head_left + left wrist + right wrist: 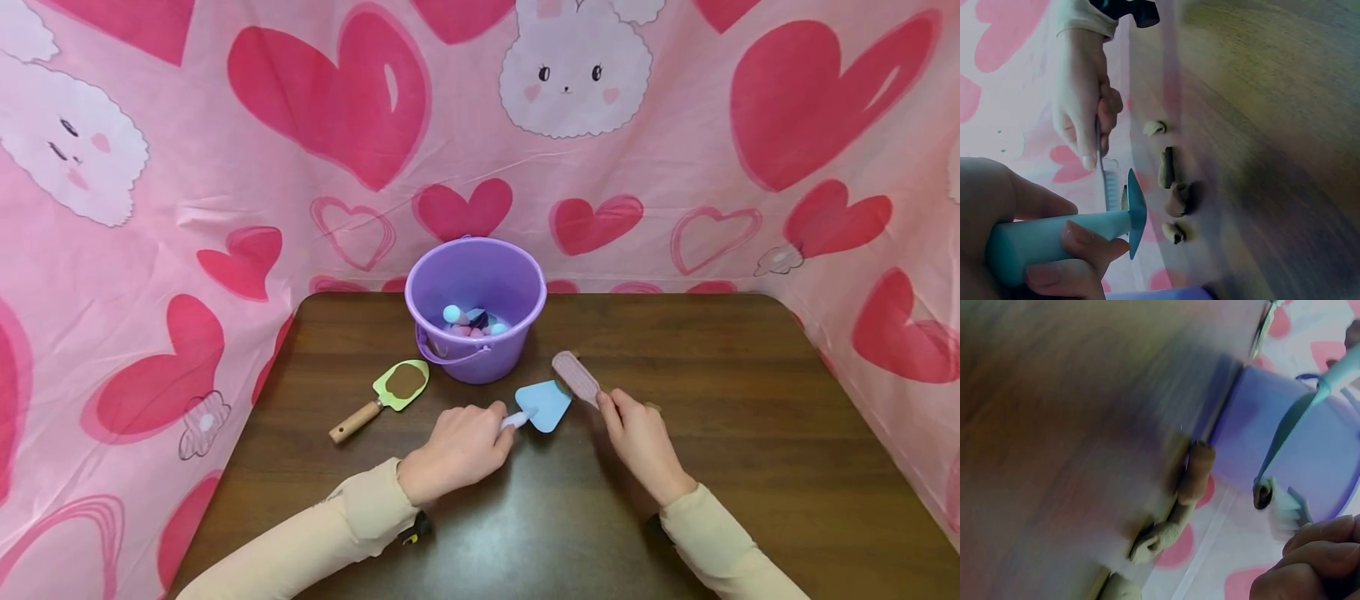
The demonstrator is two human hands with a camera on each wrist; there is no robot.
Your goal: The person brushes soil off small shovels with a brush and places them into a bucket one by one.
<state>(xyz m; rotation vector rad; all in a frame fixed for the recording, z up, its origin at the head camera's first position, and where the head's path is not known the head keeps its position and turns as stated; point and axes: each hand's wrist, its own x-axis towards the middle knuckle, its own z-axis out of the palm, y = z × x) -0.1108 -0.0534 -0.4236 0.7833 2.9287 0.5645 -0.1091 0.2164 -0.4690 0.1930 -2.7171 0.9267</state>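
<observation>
My left hand (457, 450) grips the pale handle of a small light-blue shovel (543, 407), its blade held just over the table. In my right hand (641, 437) is a pink brush (576, 377), its bristles facing the blade. A small curled brown piece (1264, 494) sits at the blade's edge by the bristles in the right wrist view. Several more curled brown and tan pieces, one of them a brown piece (1177, 199), lie on the wood; the head view mostly hides them.
Behind the shovel stands a purple bucket (480, 367) with small balls and other bits inside. A green trowel (356, 422) with a wooden handle lies left of it on the brown table (735, 400). Pink heart-patterned cloth (637, 167) hangs round the back and sides.
</observation>
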